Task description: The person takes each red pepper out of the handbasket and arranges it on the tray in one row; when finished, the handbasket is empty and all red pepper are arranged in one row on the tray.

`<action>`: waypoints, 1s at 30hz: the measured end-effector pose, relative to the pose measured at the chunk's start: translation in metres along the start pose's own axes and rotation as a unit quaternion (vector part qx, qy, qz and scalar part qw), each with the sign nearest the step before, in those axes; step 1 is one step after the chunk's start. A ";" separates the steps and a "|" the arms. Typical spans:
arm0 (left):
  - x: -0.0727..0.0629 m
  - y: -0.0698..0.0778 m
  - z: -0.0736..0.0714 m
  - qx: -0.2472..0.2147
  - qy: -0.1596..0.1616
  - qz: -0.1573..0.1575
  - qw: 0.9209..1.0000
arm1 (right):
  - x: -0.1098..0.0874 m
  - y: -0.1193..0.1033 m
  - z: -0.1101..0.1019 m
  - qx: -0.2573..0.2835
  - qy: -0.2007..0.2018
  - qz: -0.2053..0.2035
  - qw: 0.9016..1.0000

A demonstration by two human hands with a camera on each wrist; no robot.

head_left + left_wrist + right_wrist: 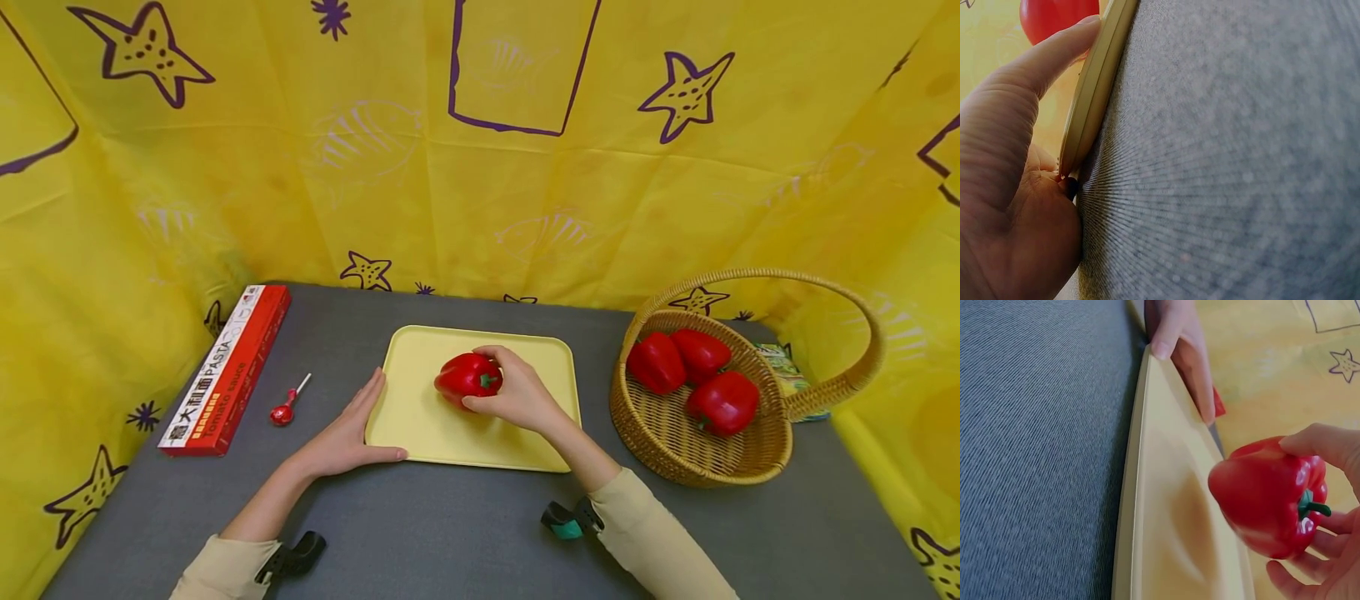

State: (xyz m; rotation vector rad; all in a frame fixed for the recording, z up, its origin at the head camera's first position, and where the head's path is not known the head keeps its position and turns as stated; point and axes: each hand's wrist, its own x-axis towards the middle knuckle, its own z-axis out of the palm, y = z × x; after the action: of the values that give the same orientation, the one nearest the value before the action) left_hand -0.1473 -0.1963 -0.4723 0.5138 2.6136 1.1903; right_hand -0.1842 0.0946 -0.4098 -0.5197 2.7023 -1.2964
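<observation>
A red bell pepper [456, 380] with a green stem is gripped by my right hand [525, 400], thumb on one side and fingers on the other. In the right wrist view the pepper [1260, 494] is held just above the pale yellow tray [411, 358], its shadow falling on the surface. My left hand [347, 440] rests against the tray's left end. Its fingers lie straight along that side, and the thumb touches the near corner. In the left wrist view the thumb reaches along the tray's rim [1094, 94].
On the right stands a wicker basket [652, 458] with a tall handle and three red peppers [723, 403] in it. A green packet [783, 367] lies behind it. At left are a red pasta box [240, 375] and a lollipop [282, 414]. Yellow cloth [465, 192] encloses the grey table.
</observation>
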 end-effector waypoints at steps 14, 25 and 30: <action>0.001 0.002 0.000 -0.002 -0.003 0.003 1.000 | 0.012 -0.003 0.013 0.008 0.007 -0.014 1.000; 0.000 0.001 -0.001 -0.004 -0.004 0.001 1.000 | 0.029 -0.011 0.026 0.022 0.007 -0.014 1.000; 0.000 0.002 -0.001 -0.009 -0.005 -0.001 1.000 | 0.035 -0.016 0.032 0.044 0.009 0.005 0.999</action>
State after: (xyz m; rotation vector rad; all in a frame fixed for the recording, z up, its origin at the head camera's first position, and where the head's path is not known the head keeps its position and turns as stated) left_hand -0.1473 -0.1960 -0.4705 0.5118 2.5916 1.2057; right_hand -0.2053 0.0500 -0.4158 -0.4874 2.6438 -1.4165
